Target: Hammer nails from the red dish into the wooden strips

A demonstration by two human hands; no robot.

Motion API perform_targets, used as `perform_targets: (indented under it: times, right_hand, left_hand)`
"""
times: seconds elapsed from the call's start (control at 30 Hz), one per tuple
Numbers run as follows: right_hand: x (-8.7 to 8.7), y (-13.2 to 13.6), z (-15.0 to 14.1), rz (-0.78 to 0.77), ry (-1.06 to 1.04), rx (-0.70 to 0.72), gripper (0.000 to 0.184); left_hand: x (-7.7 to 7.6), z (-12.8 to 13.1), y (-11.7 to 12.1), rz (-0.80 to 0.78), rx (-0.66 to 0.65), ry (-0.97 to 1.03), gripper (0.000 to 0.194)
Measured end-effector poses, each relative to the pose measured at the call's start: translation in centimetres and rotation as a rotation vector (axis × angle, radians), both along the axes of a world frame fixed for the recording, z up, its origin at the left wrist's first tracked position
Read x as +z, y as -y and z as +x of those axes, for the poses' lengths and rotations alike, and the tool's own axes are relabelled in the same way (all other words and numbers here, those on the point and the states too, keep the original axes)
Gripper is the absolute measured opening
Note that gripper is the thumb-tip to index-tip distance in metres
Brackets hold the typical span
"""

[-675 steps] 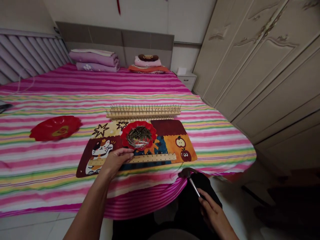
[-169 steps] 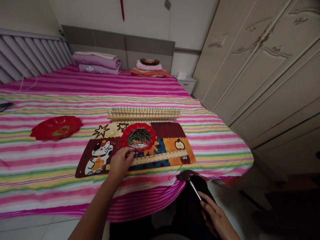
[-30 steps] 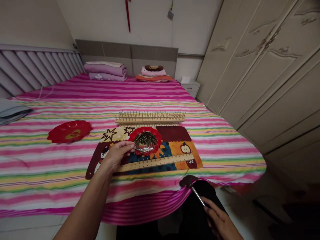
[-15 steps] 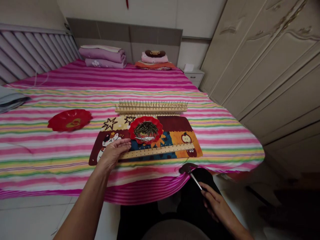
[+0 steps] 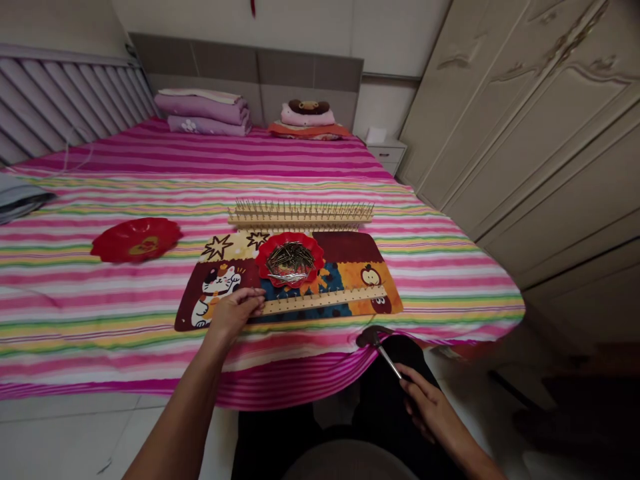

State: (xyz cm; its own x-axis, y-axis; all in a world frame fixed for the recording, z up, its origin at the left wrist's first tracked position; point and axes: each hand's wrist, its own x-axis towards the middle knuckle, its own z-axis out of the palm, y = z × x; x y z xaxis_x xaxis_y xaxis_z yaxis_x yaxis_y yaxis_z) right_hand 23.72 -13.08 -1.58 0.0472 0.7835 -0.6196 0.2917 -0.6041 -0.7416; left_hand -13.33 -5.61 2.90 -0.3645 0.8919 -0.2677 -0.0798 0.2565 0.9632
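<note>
My left hand (image 5: 241, 309) is closed, with its fingers around the left end of a wooden strip (image 5: 300, 303). Nails stand up in a row along that strip, which lies on a patterned mat (image 5: 220, 250). Low on the right, my right hand (image 5: 425, 400) grips a hammer (image 5: 389, 359) by its handle, the dark head resting at the bed's edge by my knee. Just behind the strip sits a red scalloped bowl (image 5: 261, 257) full of loose nails (image 5: 290, 261).
Wooden strips studded with nails (image 5: 300, 217) lie behind the mat. A red scalloped plate (image 5: 137, 240) is on the striped bedspread (image 5: 100, 300) at the left. Folded bedding (image 5: 205, 110) is stacked by the headboard, and a wardrobe (image 5: 500, 133) stands on the right.
My left hand has moved slightly right and its outstretched fingers have closed on the strip's left end. The hammer stays in my right hand. The view has shifted slightly.
</note>
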Motion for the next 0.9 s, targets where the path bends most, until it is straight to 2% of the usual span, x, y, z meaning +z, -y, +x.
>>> perform_targets:
  times: [0.27,0.57,0.73,0.9]
  right_hand:
    - [-0.9,-0.1,0.2,-0.003,0.016,0.002,0.076]
    - [-1.2,-0.2,0.2,-0.015,0.019,0.003,0.076]
    - [-1.3,-0.2,0.2,-0.014,0.010,-0.012,0.074]
    - [-0.6,0.0,0.1,-0.021,0.015,-0.028,0.074]
  left_hand:
    - [-0.7,0.6,-0.3,-0.001,0.001,-0.030,0.040]
    - [-1.7,-0.2,0.2,0.006,-0.040,-0.228,0.031]
    - [-1.2,0.2,0.2,0.032,-0.019,-0.027,0.036]
    - [-0.9,0.2,0.0,0.001,-0.032,-0.016,0.031]
